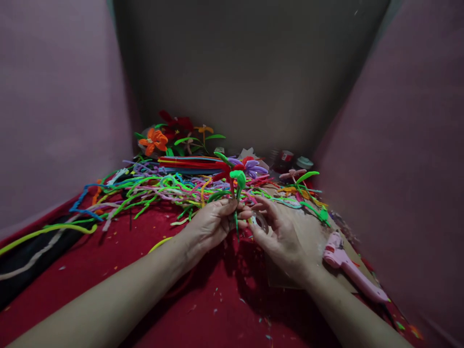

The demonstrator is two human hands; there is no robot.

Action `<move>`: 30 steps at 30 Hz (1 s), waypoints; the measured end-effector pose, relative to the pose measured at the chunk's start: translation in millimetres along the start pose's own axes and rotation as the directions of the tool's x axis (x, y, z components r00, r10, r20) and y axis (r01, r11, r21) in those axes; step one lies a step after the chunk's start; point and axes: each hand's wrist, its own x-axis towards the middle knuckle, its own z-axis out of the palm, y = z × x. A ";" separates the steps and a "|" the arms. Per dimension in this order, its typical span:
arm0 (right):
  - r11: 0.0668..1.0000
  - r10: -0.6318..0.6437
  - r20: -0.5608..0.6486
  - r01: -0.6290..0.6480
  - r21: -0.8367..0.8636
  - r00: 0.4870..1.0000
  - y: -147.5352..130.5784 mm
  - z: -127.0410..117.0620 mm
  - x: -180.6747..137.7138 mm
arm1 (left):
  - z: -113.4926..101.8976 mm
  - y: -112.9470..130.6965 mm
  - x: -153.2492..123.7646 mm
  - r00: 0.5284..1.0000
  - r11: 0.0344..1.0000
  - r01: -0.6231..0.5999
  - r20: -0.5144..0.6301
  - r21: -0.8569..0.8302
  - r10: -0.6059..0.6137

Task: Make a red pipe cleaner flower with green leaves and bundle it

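My left hand (213, 220) pinches the stems of a small pipe cleaner bouquet (238, 180) between thumb and fingers. Red and purple petals and bright green leaves rise above that grip, and thin green stem ends hang below it. Close on the right, my right hand (279, 237) curls its fingers around a pale roll of tape (259, 221). Its fingertips come near the stems; whether they touch them I cannot tell.
Loose pipe cleaners (152, 188) in many colours spread across the red cloth (217, 309). Finished flowers (154, 141) stand at the back left. A pink glue gun (353, 270) lies on a board (308, 227) at right. Walls close in both sides.
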 end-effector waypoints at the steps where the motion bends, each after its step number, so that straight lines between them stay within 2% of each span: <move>1: 1.000 0.007 0.002 -0.007 0.000 1.000 -0.4 0.7 -0.4 | -0.6 -0.1 0.1 1.000 1.000 -0.013 0.006 -0.003 0.013; 5: 0.989 0.075 0.047 -0.081 0.127 0.996 -2.9 -0.9 0.3 | -0.7 0.7 -0.9 0.996 0.998 -0.062 0.069 0.023 0.061; 7: 0.945 0.175 0.121 -0.201 0.256 0.977 -2.2 -2.9 1.3 | -0.4 1.3 -1.3 0.989 0.996 -0.079 0.126 0.041 0.074; 10: 0.756 0.354 0.321 -0.471 0.455 0.879 2.8 -5.4 2.2 | -1.8 1.2 -0.7 0.976 0.992 -0.061 0.215 0.111 0.036; 12: 0.637 0.384 0.452 -0.585 0.502 0.805 6.2 -7.1 1.7 | -3.4 0.1 0.4 0.967 0.988 -0.048 0.254 0.149 0.009; 15: 0.604 0.341 0.553 -0.628 0.491 0.760 6.1 -10.5 -0.4 | -4.3 -2.3 1.3 0.959 0.983 -0.056 0.283 0.176 0.004; 20: 0.663 0.400 0.481 -0.608 0.436 0.780 -3.3 -14.2 -3.2 | -1.4 -5.3 1.1 0.961 0.977 -0.087 0.275 0.195 0.030; 26: 0.635 0.483 0.404 -0.628 0.450 0.777 -1.6 -12.6 -3.2 | -2.8 -5.5 2.3 0.965 0.965 -0.122 0.255 0.232 0.061; 30: 0.618 0.490 0.389 -0.625 0.476 0.780 2.5 -11.9 -3.4 | -0.5 -4.1 -0.7 0.964 0.947 -0.158 0.253 0.280 0.086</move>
